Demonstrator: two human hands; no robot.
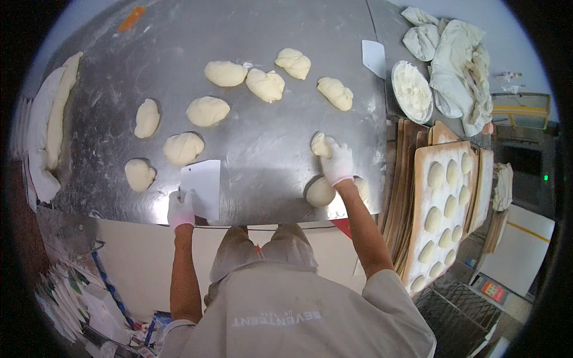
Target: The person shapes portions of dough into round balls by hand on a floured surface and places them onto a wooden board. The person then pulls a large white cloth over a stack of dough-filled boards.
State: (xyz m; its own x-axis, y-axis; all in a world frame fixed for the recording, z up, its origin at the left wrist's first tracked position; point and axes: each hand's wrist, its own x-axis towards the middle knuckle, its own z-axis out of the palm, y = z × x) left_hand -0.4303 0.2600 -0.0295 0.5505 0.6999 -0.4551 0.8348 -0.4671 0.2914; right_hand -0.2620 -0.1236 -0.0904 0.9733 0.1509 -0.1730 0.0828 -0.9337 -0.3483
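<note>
On the steel table [268, 149], my gloved left hand [181, 207] grips a white flat scraper [200, 185] at the front edge. My gloved right hand [336, 161] is closed on a small piece of dough [319, 143]. Just below it sits a smooth round dough ball [320, 192], with another [361, 188] partly hidden by my wrist. Several irregular dough lumps lie farther back and left, including one beside the scraper [182, 149], one at the left [139, 175] and one at the right [335, 92].
Rolled cloth-covered dough [59, 113] lies along the left edge. At the right are a second scraper [373, 56], a bowl of flour [412, 89], bunched cloths [450, 65] and stacked boards [400, 191], one board [421, 173] bearing several dough rounds. An orange scraper [131, 18] lies at the back left.
</note>
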